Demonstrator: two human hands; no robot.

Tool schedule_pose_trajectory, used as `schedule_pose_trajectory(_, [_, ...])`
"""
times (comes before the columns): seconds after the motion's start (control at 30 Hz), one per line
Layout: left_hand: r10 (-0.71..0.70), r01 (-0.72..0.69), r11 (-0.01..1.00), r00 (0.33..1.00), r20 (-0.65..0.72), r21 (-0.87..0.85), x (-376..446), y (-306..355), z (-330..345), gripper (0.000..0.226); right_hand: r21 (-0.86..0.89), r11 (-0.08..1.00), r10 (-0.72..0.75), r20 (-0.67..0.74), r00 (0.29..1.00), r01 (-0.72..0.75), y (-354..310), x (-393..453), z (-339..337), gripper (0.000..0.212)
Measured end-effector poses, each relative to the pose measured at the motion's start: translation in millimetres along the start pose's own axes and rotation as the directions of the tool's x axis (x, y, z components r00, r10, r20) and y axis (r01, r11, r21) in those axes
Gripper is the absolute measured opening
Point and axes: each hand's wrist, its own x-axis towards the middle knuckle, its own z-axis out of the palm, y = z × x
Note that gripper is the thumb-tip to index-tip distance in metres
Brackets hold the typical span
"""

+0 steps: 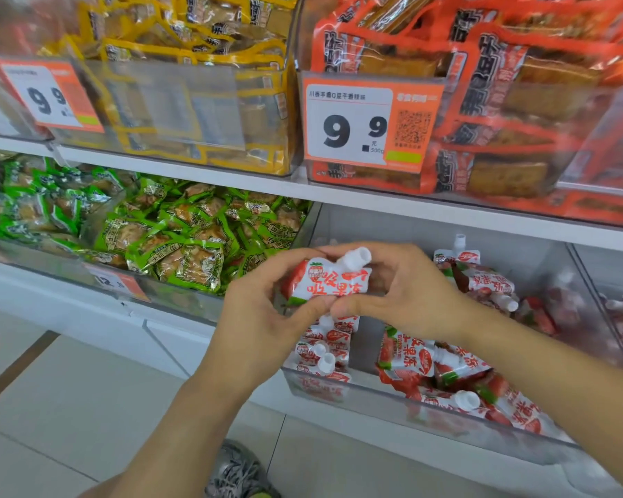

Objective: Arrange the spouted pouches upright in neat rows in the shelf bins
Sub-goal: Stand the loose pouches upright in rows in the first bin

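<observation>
White shop shelving [410,204] fills the view above a pale tiled floor [69,407], with clear plastic bins set side by side on two levels. On the upper shelf, far left to right, a bin holds yellow-edged snack packets [195,102] behind an orange and white price card [49,97], and the next bin holds orange-red snack packets [518,102] behind a larger orange and white price card reading 9.9 [365,125]. On the lower shelf at left, a bin is heaped with green foil snack packets [180,239].

Near the middle, the left hand [263,314] and the right hand [396,292] meet above the clear plastic bin on the lower right [374,393]. Between them is a white and red spouted pouch with a white screw cap [333,278], tilted so its cap points up and to the right. The left hand's thumb and fingers are curled round the pouch's left and lower edge; the right hand's thumb and fingers pinch its right side just below the cap. The two thumbs touch under the pouch.

In the bin beneath, several matching red and white pouches stand upright at the near left [322,354], while more pouches lie loosely piled to the right [475,382]. A grey shoe [240,472] shows on the floor at the near edge.
</observation>
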Motion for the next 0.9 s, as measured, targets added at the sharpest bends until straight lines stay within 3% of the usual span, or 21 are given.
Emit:
schedule_pose_trajectory(0.1, [0.024, -0.025, 0.969, 1.0, 0.009, 0.244, 1, -6, -1, 0.064, -0.043, 0.998, 0.033, -0.054, 0.998, -0.035, 7, -6, -7, 0.041])
schedule_pose_trajectory(0.2, [-0.145, 0.143, 0.918, 0.989, -0.022, 0.37, 1, -15, -8, 0.084, -0.273, 0.956, 0.1, -0.052, 0.994, -0.11, 16, -7, -28, 0.039])
schedule_pose_trajectory(0.27, [-0.224, 0.216, 0.898, 0.974, -0.026, 0.383, -1, -23, -12, 0.075, -0.53, 0.833, 0.23, 0.07, 0.971, -0.159, 17, -4, -48, 0.039])
schedule_pose_trajectory(0.33, [-0.21, 0.197, 0.877, 0.978, -0.02, 0.439, -2, -28, -13, 0.051, -0.654, 0.733, 0.373, 0.155, 0.915, -0.189, 16, 3, -63, 0.047])
schedule_pose_trajectory(0.43, [-0.164, 0.169, 0.865, 0.985, -0.054, 0.472, -3, -30, -9, 0.031, -0.525, 0.823, 0.293, 0.068, 0.954, -0.215, 22, 25, -66, 0.031])
schedule_pose_trajectory(0.47, [-0.157, 0.166, 0.866, 0.986, -0.059, 0.472, -3, -30, -9, 0.03, -0.56, 0.808, 0.23, 0.013, 0.973, -0.184, 30, 36, -65, 0.029])
schedule_pose_trajectory(0.57, [-0.148, 0.153, 0.863, 0.988, -0.049, 0.481, -4, -34, -9, 0.027, -0.746, 0.658, 0.204, 0.049, 0.978, -0.1, 51, 74, -62, 0.058])
schedule_pose_trajectory(0.67, [-0.164, 0.173, 0.87, 0.985, -0.061, 0.461, -4, -37, -10, 0.027, -0.847, 0.521, 0.372, 0.115, 0.921, -0.105, 71, 104, -54, 0.089])
schedule_pose_trajectory(0.8, [-0.163, 0.174, 0.889, 0.985, -0.061, 0.423, -2, -38, -10, 0.026, -0.921, 0.388, 0.4, 0.153, 0.904, -0.015, 84, 113, -48, 0.074])
schedule_pose_trajectory(0.9, [-0.15, 0.155, 0.909, 0.988, -0.044, 0.386, -1, -38, -11, 0.03, -0.879, 0.475, 0.346, 0.158, 0.925, -0.027, 78, 105, -58, 0.063])
